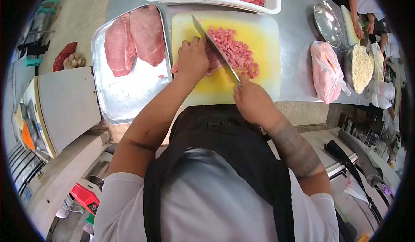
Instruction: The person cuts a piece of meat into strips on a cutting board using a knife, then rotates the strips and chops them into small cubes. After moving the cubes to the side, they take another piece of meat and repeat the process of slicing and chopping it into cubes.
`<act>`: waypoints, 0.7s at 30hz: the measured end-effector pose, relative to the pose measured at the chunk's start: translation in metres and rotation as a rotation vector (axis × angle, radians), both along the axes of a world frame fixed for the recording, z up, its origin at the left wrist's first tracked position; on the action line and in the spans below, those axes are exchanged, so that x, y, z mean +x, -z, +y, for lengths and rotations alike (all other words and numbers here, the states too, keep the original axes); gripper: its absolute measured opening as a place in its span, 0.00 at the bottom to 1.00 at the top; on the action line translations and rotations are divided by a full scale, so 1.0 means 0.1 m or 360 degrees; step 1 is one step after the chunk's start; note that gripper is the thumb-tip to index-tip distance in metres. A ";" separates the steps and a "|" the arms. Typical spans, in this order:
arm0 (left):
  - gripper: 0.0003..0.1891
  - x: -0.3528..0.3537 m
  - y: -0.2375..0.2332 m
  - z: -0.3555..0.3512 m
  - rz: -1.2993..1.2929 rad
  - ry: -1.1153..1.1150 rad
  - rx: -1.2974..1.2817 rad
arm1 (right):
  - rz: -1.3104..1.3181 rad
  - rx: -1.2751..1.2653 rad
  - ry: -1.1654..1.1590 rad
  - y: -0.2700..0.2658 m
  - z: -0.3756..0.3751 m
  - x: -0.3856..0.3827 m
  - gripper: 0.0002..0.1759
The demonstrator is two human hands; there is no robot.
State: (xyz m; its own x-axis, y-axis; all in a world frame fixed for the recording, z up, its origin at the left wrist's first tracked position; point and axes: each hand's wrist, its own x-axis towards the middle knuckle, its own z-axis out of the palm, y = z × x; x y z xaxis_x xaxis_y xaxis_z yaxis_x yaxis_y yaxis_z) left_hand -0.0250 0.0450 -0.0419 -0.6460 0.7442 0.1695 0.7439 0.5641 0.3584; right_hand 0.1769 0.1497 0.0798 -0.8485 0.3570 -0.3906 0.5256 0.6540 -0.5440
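Observation:
My right hand (255,101) is closed around the handle of a kitchen knife (215,49), whose long blade slants up and left across the cutting board (266,80). Under my left hand (193,59), fingers curled, a strip of raw meat (212,62) is pressed to the board beside the blade. Diced meat (235,54) lies heaped on the blade's right side. To the left, a metal tray (138,99) holds two large slabs of raw meat (147,32). Part of the strip is hidden by my left hand and the blade.
A white perforated basket (212,0) of diced meat stands beyond the board. At right are a tied plastic bag (326,71), a metal bowl (327,24) and a bowl of pale crumbly food (361,69). Another person's hands (359,30) work at the far right.

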 end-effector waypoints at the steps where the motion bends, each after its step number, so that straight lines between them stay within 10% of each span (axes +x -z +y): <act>1: 0.15 -0.01 0.00 0.00 -0.0011 -0.0014 -0.0025 | 0.0007 0.0020 0.0000 0.21 0.01 -0.16 0.17; 13: 0.14 -0.03 0.16 -0.04 0.0045 0.0043 0.0057 | -0.0144 -0.0046 -0.0058 -0.51 0.00 0.17 0.16; 21: 0.13 -0.03 0.03 -0.03 -0.0008 -0.0028 0.0030 | 0.0190 0.0033 0.0005 0.53 0.05 -0.43 0.17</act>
